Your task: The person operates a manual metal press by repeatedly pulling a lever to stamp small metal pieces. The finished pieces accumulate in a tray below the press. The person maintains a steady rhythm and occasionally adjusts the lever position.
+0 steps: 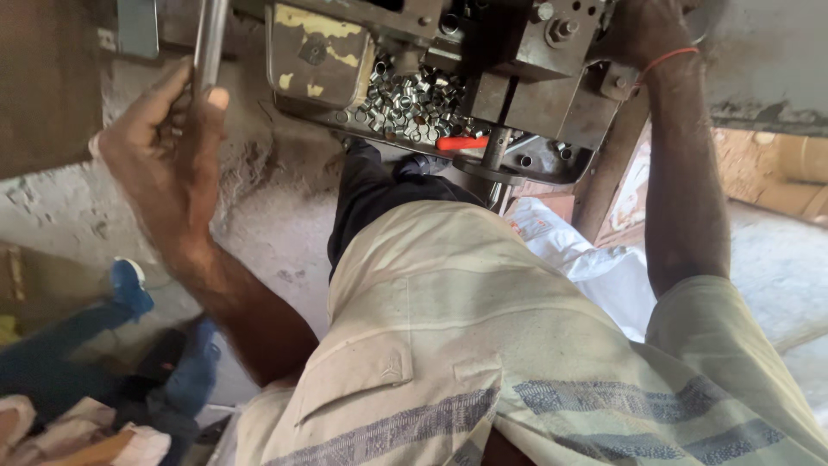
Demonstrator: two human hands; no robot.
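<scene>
My left hand (pixel 164 151) is wrapped around a bare steel lever bar (pixel 210 43) that runs up out of the frame at the upper left. My right hand (pixel 642 30) reaches up to the dark metal press machine (pixel 535 78) at the top right, fingers curled on its upper part; a red thread circles that wrist. What those fingers hold is hidden. On the machine's bed lies a heap of several small shiny metal rings (pixel 410 99). A red-tipped tool (pixel 461 143) lies at the bed's front edge.
A worn yellow-painted metal plate (pixel 319 52) is fixed to the machine's left side. A white sack (pixel 595 267) lies on the floor under the machine. Blue cloth and sandals (pixel 129 345) sit at the lower left. The floor is rough grey concrete (pixel 285 233).
</scene>
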